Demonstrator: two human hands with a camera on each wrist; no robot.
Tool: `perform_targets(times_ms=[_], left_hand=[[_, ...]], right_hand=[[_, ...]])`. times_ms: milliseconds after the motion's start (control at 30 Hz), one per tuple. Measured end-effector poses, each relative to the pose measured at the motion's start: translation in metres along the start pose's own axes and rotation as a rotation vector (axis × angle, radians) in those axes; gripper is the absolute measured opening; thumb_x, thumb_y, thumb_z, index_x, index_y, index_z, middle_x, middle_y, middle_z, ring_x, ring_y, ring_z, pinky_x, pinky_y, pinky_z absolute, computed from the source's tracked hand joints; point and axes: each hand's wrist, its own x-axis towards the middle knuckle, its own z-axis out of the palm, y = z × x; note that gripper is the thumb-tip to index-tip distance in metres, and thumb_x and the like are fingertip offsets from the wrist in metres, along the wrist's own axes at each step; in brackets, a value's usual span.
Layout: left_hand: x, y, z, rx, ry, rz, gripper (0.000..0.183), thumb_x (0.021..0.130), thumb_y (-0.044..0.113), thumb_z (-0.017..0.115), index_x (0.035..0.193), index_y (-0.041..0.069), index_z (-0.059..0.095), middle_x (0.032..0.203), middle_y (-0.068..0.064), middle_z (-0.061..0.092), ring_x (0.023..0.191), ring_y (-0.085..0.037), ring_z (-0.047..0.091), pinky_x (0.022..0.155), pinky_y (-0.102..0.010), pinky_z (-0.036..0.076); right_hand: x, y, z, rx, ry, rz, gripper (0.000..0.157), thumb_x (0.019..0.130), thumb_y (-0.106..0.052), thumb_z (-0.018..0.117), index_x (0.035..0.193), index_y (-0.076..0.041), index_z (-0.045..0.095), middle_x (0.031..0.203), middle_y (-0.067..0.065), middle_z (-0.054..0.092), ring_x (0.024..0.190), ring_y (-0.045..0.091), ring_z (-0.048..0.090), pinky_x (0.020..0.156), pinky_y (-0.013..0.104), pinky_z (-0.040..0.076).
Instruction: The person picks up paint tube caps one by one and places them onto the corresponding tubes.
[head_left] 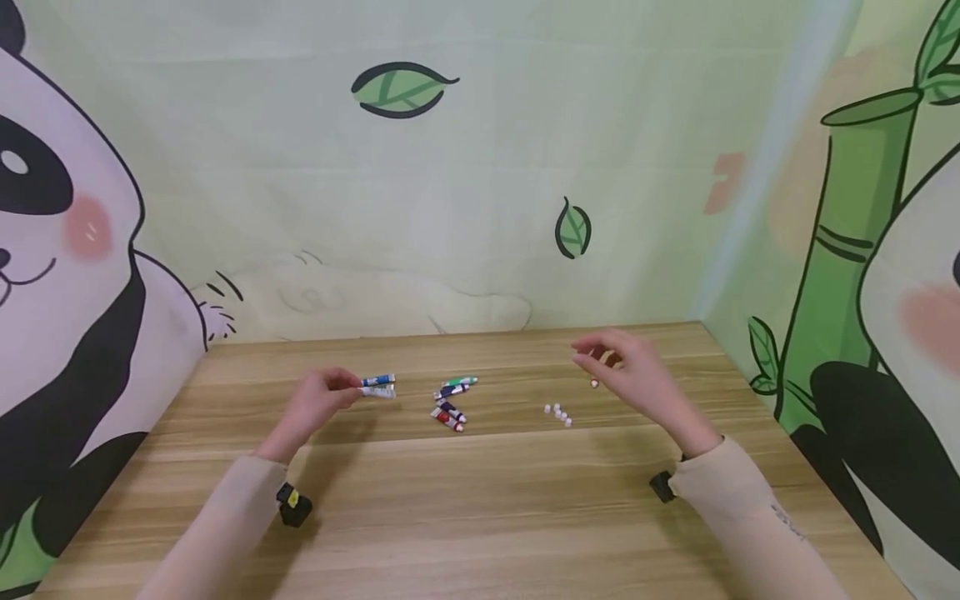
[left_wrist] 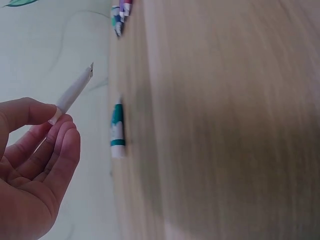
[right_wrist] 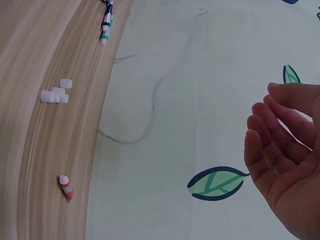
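My left hand (head_left: 318, 404) pinches a small white paint tube (left_wrist: 75, 92) at one end between thumb and fingers, holding it above the table. Close by lies a blue paint tube (head_left: 378, 379), which looks blue-green in the left wrist view. Over the right part of the table is my right hand (head_left: 633, 371), its fingers loosely bent. The right wrist view shows nothing between thumb and fingertips (right_wrist: 257, 107). Below that hand lies a red-and-white tube (right_wrist: 66, 187), mostly hidden behind it in the head view. Several small white caps (head_left: 557, 412) sit to its left.
Mid-table lies a group of paint tubes: a green one (head_left: 461, 382), a dark blue one (head_left: 454, 391), a purple one (head_left: 452, 410) and a red one (head_left: 446, 418). A printed cloth backdrop (head_left: 480, 208) rises behind the wooden table (head_left: 480, 508).
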Motion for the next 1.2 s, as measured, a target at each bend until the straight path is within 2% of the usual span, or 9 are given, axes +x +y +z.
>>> perform_targets(times_ms=[267,333,500,767,1067,1200], left_hand=[[0.001,-0.016,0.007,0.015,-0.006,0.008,0.017,0.092,0.004,0.068,0.103,-0.009,0.067,0.091,-0.013,0.069,0.078,-0.015,0.059,0.067,-0.026,0.051],[0.000,-0.017,0.008,0.017,-0.011,-0.008,0.017,0.092,0.004,0.067,0.103,-0.009,0.067,0.091,-0.013,0.069,0.079,-0.017,0.059,0.067,-0.027,0.051],[0.000,-0.019,0.010,0.014,-0.012,-0.039,0.017,0.092,0.003,0.067,0.104,-0.008,0.067,0.092,-0.013,0.069,0.080,-0.019,0.060,0.068,-0.029,0.052],[0.003,-0.027,0.009,0.004,0.004,-0.004,0.018,0.090,0.002,0.070,0.103,-0.011,0.067,0.089,-0.015,0.068,0.070,-0.016,0.057,0.061,-0.026,0.048],[0.009,-0.040,0.008,0.024,-0.030,-0.090,0.018,0.092,0.007,0.070,0.103,-0.006,0.068,0.076,-0.003,0.062,0.067,-0.014,0.055,0.057,-0.025,0.045],[0.013,-0.039,0.008,0.050,-0.038,-0.081,0.017,0.093,0.008,0.069,0.103,-0.006,0.068,0.076,-0.005,0.063,0.068,-0.014,0.055,0.059,-0.027,0.045]], right_hand=[[-0.002,0.005,0.002,0.007,-0.016,-0.004,0.023,0.096,-0.016,0.070,0.116,-0.004,0.072,0.096,0.004,0.071,0.074,0.017,0.064,0.068,0.029,0.055],[-0.002,0.007,0.003,0.013,-0.020,0.004,0.023,0.097,-0.016,0.070,0.116,-0.005,0.072,0.096,0.004,0.071,0.074,0.021,0.066,0.068,0.029,0.055],[-0.001,0.011,0.004,0.005,-0.019,0.021,0.023,0.097,-0.018,0.069,0.117,-0.006,0.072,0.098,0.004,0.072,0.073,0.020,0.066,0.068,0.029,0.055],[0.001,0.019,0.003,-0.023,-0.025,0.033,0.024,0.098,-0.017,0.068,0.117,-0.004,0.071,0.100,0.005,0.072,0.081,0.022,0.065,0.072,0.033,0.055],[0.002,0.031,0.004,-0.046,-0.029,0.040,0.023,0.098,-0.016,0.068,0.116,-0.003,0.071,0.097,0.005,0.072,0.087,0.020,0.064,0.075,0.034,0.054],[0.005,0.039,0.003,-0.039,-0.030,0.066,0.023,0.098,-0.014,0.067,0.117,-0.002,0.071,0.100,0.008,0.073,0.089,0.022,0.065,0.077,0.037,0.054]])
